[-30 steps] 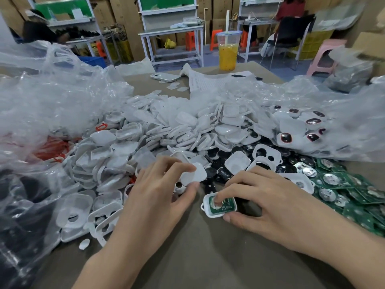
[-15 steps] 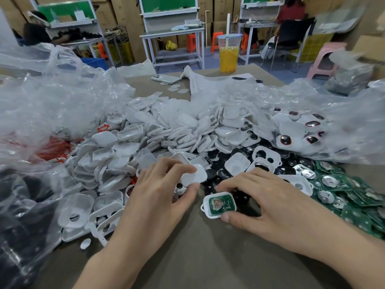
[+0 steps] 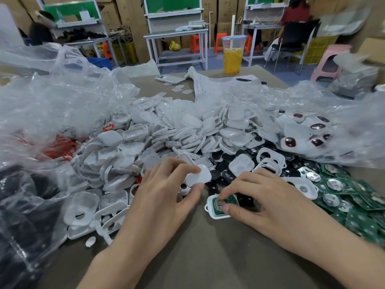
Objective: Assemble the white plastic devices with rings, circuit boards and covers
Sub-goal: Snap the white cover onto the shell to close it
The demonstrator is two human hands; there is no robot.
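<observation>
1. Looking down from the head view, we see our left hand (image 3: 166, 192) pinching a rounded white plastic cover (image 3: 198, 175) between thumb and fingertips.
2. Our right hand (image 3: 268, 197) grips a small white plastic shell holding a green circuit board (image 3: 216, 209). The shell rests on the grey-brown worktop (image 3: 208, 257), with our curled index fingertip on the board and our thumb at its near edge.
3. A heap of white plastic covers (image 3: 166, 130) lies behind, and loose green circuit boards (image 3: 354, 197) lie to the right.

bare left grip (image 3: 164, 203), bare right grip (image 3: 268, 201), bare forearms (image 3: 337, 249)

We read no text here. The printed sheet (image 3: 218, 86) far beyond our right hand (image 3: 270, 200) bears lines too small to decipher.
</observation>
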